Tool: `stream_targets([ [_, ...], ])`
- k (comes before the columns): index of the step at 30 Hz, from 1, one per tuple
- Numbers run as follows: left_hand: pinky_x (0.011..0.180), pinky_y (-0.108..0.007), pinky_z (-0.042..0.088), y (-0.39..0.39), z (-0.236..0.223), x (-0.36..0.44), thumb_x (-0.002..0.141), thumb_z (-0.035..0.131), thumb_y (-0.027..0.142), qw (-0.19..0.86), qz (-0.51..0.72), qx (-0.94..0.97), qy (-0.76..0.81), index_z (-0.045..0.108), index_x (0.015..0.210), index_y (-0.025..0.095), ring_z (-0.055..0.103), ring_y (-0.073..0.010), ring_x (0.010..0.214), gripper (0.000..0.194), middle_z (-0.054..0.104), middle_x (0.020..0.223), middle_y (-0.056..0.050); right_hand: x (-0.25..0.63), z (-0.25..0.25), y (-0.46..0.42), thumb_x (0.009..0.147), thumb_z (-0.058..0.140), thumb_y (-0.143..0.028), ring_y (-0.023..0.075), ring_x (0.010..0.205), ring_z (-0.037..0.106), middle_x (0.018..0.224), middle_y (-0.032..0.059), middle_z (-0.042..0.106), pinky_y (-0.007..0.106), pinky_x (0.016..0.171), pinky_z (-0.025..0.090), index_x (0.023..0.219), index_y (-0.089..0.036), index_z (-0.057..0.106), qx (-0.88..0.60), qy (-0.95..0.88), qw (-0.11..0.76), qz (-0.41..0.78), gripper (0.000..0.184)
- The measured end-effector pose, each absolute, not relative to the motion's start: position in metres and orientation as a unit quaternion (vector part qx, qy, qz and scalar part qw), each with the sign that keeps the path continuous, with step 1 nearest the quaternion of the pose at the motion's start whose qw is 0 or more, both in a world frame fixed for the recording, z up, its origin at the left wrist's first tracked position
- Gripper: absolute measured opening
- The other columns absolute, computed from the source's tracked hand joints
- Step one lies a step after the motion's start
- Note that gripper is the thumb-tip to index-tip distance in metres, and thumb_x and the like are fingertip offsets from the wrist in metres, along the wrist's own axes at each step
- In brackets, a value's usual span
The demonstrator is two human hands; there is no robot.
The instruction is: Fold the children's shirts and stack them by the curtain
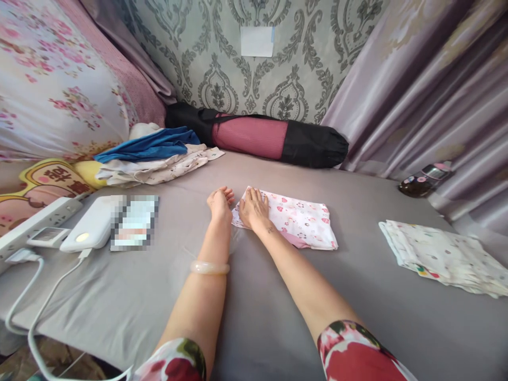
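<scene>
A folded white cloth garment (304, 214) with pink hearts and small flowers lies flat on the bed, a plain pink patch showing along its near edge. My right hand (253, 207) rests flat on its left end, fingers stretched out. Just off the cloth's left edge is my left hand (220, 203), turned on its side with the fingers loosely curled and nothing seen in them. A pale bangle (209, 268) circles my left forearm.
A folded printed cloth (444, 256) lies at right, near a dark bottle (423, 180). Heaped clothes (153, 153) sit at back left, beside a rolled mat in a black bag (250, 135). A power strip (43, 222), white power bank (95, 222) and blurred phone (135, 222) lie at left.
</scene>
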State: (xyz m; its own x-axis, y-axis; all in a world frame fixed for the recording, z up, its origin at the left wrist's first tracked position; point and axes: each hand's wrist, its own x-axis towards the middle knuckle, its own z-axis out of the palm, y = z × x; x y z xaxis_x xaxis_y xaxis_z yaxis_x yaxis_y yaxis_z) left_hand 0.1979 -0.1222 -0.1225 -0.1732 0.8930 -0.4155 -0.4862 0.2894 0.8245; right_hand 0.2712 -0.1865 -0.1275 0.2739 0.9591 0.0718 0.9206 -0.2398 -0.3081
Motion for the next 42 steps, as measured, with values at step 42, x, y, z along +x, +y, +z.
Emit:
stream_targets([
  [42,0.112,-0.044,0.034,-0.188,-0.148,0.250,0.098,0.034,0.021,0.048,0.133,0.942,0.303,0.054,0.120,0.014,0.050,-0.0267,0.131,0.031,0.058,0.135,-0.016,0.349,-0.134,-0.270,0.101,0.026,-0.029,0.0275,0.147,0.024,0.158,0.0136,0.034,0.052,0.119,0.012,0.147,-0.011,0.042,-0.823,-0.552,0.132,0.028,0.053],
])
